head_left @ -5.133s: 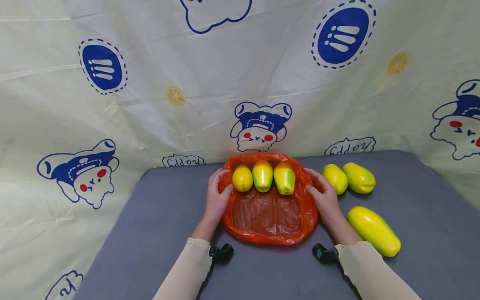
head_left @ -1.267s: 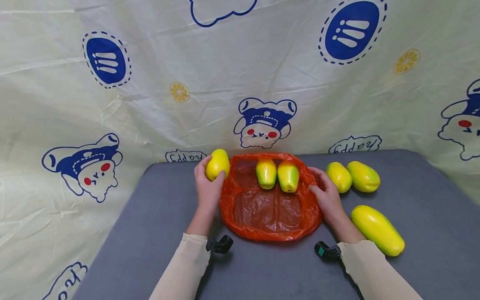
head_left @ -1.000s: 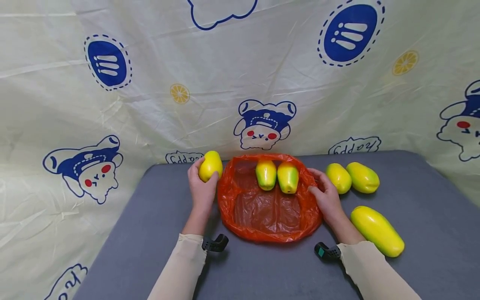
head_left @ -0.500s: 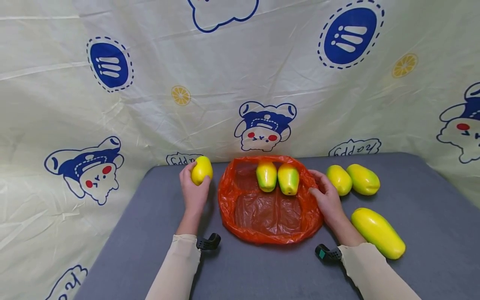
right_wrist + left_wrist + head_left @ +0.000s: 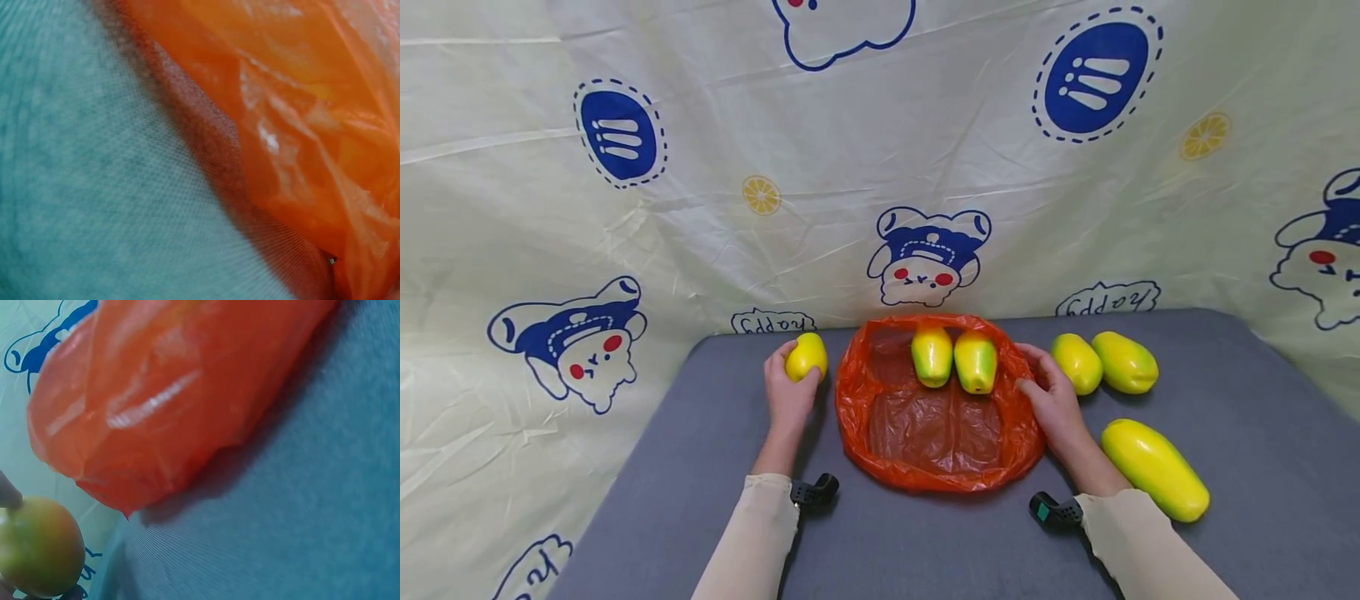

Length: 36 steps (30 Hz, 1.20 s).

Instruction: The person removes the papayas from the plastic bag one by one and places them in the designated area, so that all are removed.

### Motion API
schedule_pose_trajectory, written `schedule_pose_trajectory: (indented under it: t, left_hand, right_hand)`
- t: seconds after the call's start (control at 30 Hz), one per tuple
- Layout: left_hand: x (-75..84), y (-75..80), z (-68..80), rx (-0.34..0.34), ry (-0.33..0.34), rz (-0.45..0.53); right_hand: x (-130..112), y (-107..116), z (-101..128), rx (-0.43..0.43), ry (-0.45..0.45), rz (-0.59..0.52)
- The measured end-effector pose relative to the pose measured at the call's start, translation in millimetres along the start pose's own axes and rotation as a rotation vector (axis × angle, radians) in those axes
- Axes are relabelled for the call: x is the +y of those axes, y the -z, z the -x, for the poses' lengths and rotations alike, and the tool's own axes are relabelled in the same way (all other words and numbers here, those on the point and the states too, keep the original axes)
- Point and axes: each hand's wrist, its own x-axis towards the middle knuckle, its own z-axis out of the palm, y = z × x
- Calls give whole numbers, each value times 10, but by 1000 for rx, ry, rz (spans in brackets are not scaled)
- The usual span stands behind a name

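Note:
My left hand (image 5: 790,397) grips a yellow papaya (image 5: 807,357), left of the red plastic bag and low at the table's back. In the left wrist view the papaya (image 5: 42,549) shows a rounded yellow-green end with fingertips at its edge. Whether it touches the table is hard to tell. The red plastic bag (image 5: 938,478) stands wide open, its rim rolled outward. Two yellow-green papayas (image 5: 932,358) lie side by side at its back. My right hand (image 5: 1054,404) holds the bag's right rim between thumb and fingers; the right wrist view shows only the bag (image 5: 300,144) and table.
Right of the bag, two more papayas (image 5: 1124,363) lie together at the back of the grey table (image 5: 925,550). A longer yellow papaya (image 5: 1156,470) lies nearer, beside my right forearm. A patterned cloth (image 5: 820,267) hangs behind the table.
My left hand has left the bag's left rim, taken one papaya out and carried it left, then lowered it. My right hand stays at the bag's right rim.

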Motion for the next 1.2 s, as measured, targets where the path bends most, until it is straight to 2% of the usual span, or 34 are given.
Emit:
schedule_pose_trajectory:
  t: [0.27,0.47,0.9,1.2]
  left_hand:
    - [-95,6,16,-25,40,-50]
    - [-146,-11,12,-28,35,-59]
    - [-114,-50,31,-16,7,-76]
    - [-115,-23,13,-12,29,-72]
  right_hand:
    - [12,-12,21,-5,-10,-3]
    - [15,-14,9,-5,-6,7]
    - [5,13,6,-6,-2,9]
    - [5,1,-2,-1,-2,12]
